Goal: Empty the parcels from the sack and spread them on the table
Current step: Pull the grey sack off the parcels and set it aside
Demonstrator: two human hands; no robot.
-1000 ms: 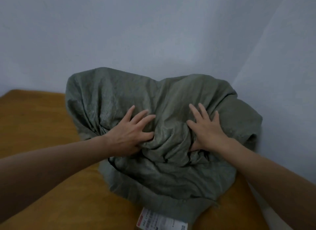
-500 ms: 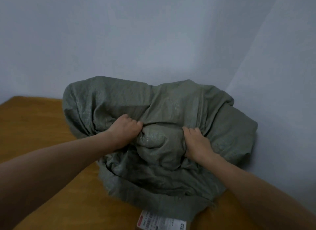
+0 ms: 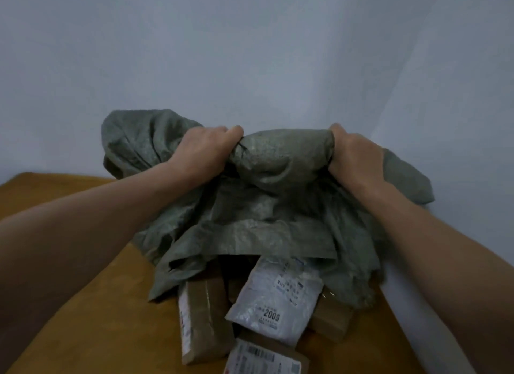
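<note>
A grey-green woven sack [image 3: 267, 206] hangs lifted above the wooden table [image 3: 97, 318], its mouth facing down and toward me. My left hand [image 3: 205, 148] and my right hand [image 3: 356, 156] each grip a bunch of its upper cloth. Parcels lie spilled under the mouth: a brown cardboard box [image 3: 203, 318] on the left, a white plastic mailer [image 3: 275, 298] printed "2000" in the middle, a labelled box [image 3: 264, 359] at the bottom edge, and another brown box [image 3: 331, 318] on the right. Further contents inside the sack are hidden.
Pale blue-grey walls [image 3: 250, 53] meet in a corner just behind and to the right of the sack. The table's right edge [image 3: 411, 332] runs close beside the parcels. Bare wood stretches to the left.
Both hands closed on the sack cloth and raised it upward. The mouth lifted off the table and several parcels slid out toward me.
</note>
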